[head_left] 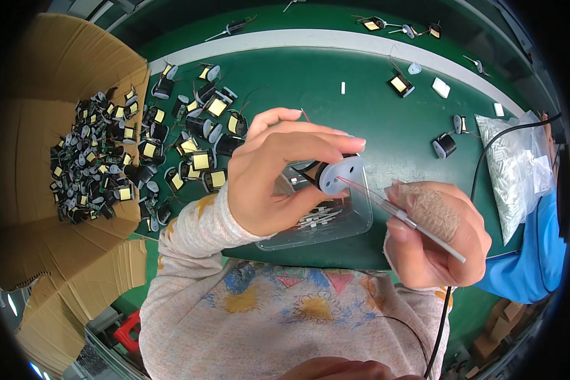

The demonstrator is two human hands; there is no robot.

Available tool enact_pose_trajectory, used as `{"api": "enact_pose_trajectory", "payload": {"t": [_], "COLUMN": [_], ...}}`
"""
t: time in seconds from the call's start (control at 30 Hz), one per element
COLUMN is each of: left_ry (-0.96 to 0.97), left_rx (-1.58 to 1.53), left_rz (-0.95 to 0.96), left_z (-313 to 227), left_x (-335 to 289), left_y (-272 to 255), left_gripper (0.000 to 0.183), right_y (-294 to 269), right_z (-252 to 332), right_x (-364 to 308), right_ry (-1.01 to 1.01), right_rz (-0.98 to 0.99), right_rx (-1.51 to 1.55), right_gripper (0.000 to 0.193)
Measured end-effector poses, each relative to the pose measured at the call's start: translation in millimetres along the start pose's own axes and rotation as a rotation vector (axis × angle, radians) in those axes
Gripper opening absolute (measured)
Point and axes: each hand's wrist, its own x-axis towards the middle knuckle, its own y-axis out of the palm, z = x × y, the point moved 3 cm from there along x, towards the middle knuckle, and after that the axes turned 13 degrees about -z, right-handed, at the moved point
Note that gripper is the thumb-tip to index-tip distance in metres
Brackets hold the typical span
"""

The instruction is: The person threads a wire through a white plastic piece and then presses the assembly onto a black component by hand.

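Work being held above the near edge of the desk (285,79). The left hand (266,164) is grasping a black cylindrical component (330,177) between thumb and fingers, its perforated grey end cap (346,183) facing right, above the clear plastic tray (316,243). The right hand (432,258) is pinching a slender pale rod (438,241) with a metallic collar, beyond the tray's right edge. Thin red wires (363,188) are spanning the space from end cap to rod; whether they are entering its tip cannot be told. Principal hazard: with the hands standing apart, excess pull could be straining or tearing the wires at the cap. A steeply slanting rod could be scraping them against a hole's rim. A loosening left grip could be dropping the component onto the pale pieces (318,216) lying inside the tray
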Motion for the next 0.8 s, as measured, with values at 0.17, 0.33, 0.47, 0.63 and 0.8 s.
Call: {"api": "enact_pose_trajectory", "payload": {"t": [0.17, 0.33, 0.47, 0.63, 0.8], "left_ry": [0.019, 0.033, 0.019, 0.037, 0.048], "left_rx": [0.057, 0.055, 0.081, 0.093, 0.104], "left_rz": [0.022, 0.021, 0.002, -0.028, -0.043], "left_z": [-1.2, -2.3, -1.5, -1.5, -1.2], "left_x": [-0.4, 0.5, -2.5, -1.6, -2.3], "left_y": [-2.3, -1.1, -3.2, -1.6, -2.4], "left_gripper": [0.042, 0.044, 0.046, 0.047, 0.048], "right_y": [1.0, -1.1, -1.1, -1.2, 1.2], "right_z": [-0.1, 2.3, 6.3, 7.3, 5.1], "right_x": [-1.3, -0.6, 1.0, -0.6, -2.3], "right_ry": [0.02, -0.011, 0.002, 0.01, 0.007], "right_rz": [0.017, 0.019, 0.103, 0.115, 0.093], "right_rx": [0.018, 0.026, -0.006, -0.047, -0.051], "right_gripper": [0.019, 0.022, 0.032, 0.036, 0.034]}}
